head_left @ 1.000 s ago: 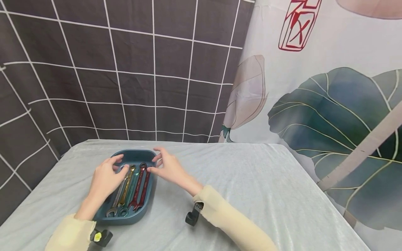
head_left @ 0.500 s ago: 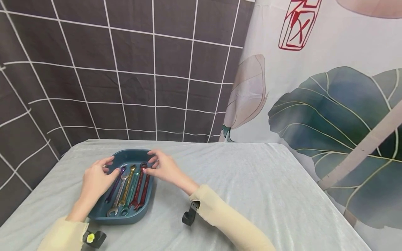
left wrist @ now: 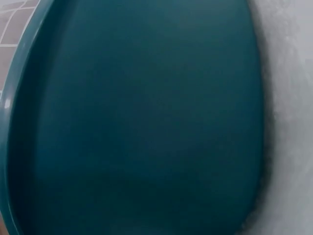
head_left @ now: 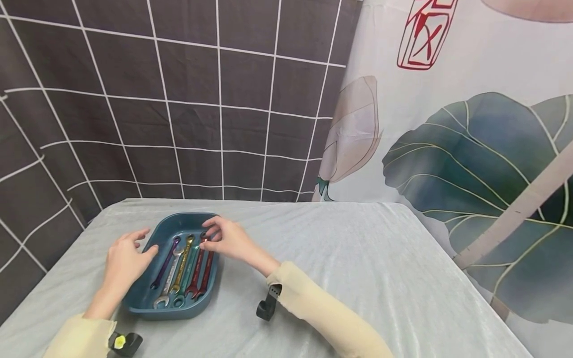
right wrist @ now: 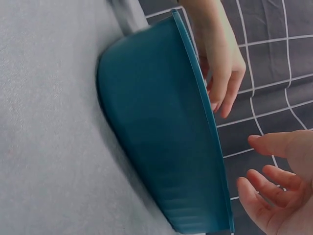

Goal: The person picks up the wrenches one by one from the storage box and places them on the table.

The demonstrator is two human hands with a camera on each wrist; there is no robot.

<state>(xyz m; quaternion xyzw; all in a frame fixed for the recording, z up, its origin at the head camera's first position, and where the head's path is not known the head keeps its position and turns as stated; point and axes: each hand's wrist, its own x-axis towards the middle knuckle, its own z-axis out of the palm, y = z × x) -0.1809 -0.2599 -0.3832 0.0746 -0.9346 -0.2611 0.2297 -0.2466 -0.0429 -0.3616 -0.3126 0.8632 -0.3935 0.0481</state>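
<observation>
A blue plastic tray [head_left: 130, 298] stands on the left part of the table. Inside, combination wrenches lie side by side: a purple wrench [head_left: 164, 267], a silver wrench [head_left: 169, 279], a gold wrench [head_left: 182, 263], a teal wrench [head_left: 186, 279] and two red wrenches [head_left: 207, 271]. By the tray's left rim is my left hand [head_left: 125, 263], thumb and fingers apart, holding nothing. My right hand [head_left: 230, 241] hovers over the far right rim, fingers loosely bent, covering the red wrenches' upper ends. In the right wrist view, a gap shows between its thumb and fingers.
A pale grey cloth [head_left: 340, 268] covers the table, extending well to the right of the tray. Behind hangs a dark curtain [head_left: 192, 124] with white grid lines. A white leaf-patterned curtain [head_left: 416, 149] hangs at the right.
My left hand has moved left and towards me, uncovering the purple wrench. The right hand has shifted slightly left and nearer. The wrenches stay in the tray.
</observation>
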